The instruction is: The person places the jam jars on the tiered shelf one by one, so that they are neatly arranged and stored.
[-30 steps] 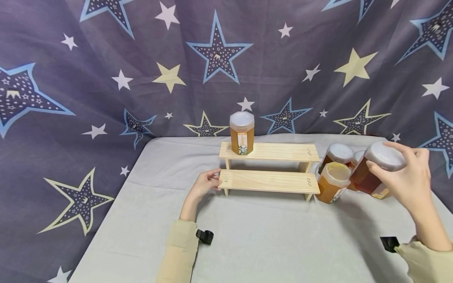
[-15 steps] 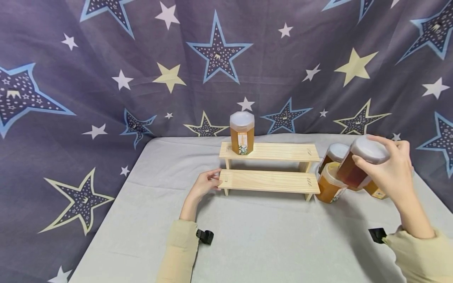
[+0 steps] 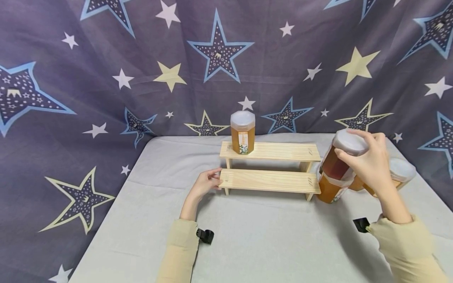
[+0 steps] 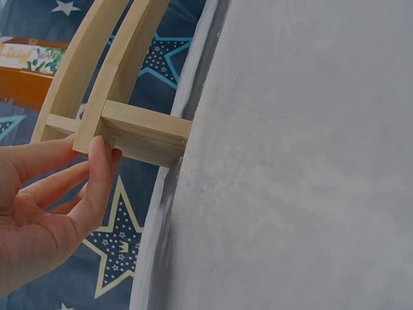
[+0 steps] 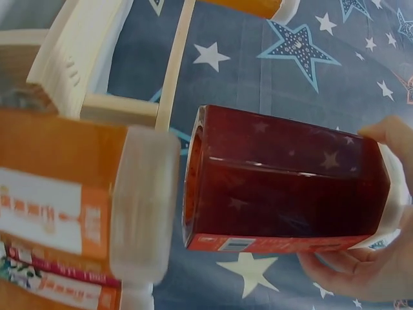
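My right hand (image 3: 376, 161) grips a dark red honey jar (image 3: 334, 163) by its white lid. In the right wrist view the jar (image 5: 290, 181) is held off the table, its base turned toward the shelf. Just below and in front of it in the head view stands an amber honey jar (image 3: 327, 190). With thumb and fingers, my left hand (image 3: 203, 184) pinches the left end of the two-step wooden shelf (image 3: 269, 181), at the lower board. On the upper board, toward the left, an amber honey jar (image 3: 242, 137) stands upright.
Another lidded jar (image 3: 403, 171) stands at the right, partly hidden by my right wrist. More jars behind the held one are mostly covered. A grey cloth (image 3: 265, 236) covers the table, and a star-patterned curtain (image 3: 141, 59) hangs behind and to the left.
My right hand has carried the dark red jar leftward and slightly up, from above the right-hand jars toward the shelf's right end. My left hand stays on the shelf.
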{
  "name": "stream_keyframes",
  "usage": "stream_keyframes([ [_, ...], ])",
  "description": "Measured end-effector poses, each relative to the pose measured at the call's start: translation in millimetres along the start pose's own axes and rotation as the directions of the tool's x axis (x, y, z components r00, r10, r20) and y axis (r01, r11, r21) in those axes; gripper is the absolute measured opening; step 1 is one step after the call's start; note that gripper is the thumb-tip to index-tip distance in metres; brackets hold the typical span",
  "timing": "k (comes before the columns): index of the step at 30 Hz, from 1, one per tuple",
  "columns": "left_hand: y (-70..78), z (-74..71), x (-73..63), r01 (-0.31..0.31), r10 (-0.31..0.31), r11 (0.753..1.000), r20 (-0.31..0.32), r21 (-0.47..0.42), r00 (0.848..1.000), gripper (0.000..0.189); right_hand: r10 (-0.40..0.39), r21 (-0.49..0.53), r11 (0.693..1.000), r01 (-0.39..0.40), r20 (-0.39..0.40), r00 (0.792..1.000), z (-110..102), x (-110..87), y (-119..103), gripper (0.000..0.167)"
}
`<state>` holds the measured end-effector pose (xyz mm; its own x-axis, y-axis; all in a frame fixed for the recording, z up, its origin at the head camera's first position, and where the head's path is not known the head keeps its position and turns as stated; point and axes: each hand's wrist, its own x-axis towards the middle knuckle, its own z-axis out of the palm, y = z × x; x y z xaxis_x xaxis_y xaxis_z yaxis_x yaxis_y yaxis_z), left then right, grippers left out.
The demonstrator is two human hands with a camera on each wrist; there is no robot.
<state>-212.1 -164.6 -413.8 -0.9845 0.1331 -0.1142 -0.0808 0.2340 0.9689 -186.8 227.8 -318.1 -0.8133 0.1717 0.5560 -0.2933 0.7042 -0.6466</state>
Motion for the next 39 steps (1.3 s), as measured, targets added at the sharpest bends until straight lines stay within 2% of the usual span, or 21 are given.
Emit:
stream_keyframes([
  [12,0.2,0.0,-0.2,0.004,-0.004,1.000,0.003,-0.005,1.000,0.049,-0.073,0.076,0.995,0.072,0.006,0.997,28.8,10.3,-10.7,0.051],
  [20,0.9,0.3,0.2,0.001,-0.001,1.000,0.004,-0.007,1.000,0.049,-0.066,0.091,0.994,0.062,0.043,0.997,46.0,15.3,-20.2,0.051],
  [27,-0.4,-0.4,0.1,-0.002,0.002,1.000,0.004,-0.012,1.000,0.049,-0.024,0.131,0.991,0.010,0.104,0.994,60.6,21.3,-26.9,0.051],
  [39,-0.5,-0.4,0.6,0.009,-0.009,1.000,0.006,-0.015,1.000,0.049,-0.058,0.170,0.985,0.033,0.147,0.987,85.5,35.6,-31.7,0.050],
])
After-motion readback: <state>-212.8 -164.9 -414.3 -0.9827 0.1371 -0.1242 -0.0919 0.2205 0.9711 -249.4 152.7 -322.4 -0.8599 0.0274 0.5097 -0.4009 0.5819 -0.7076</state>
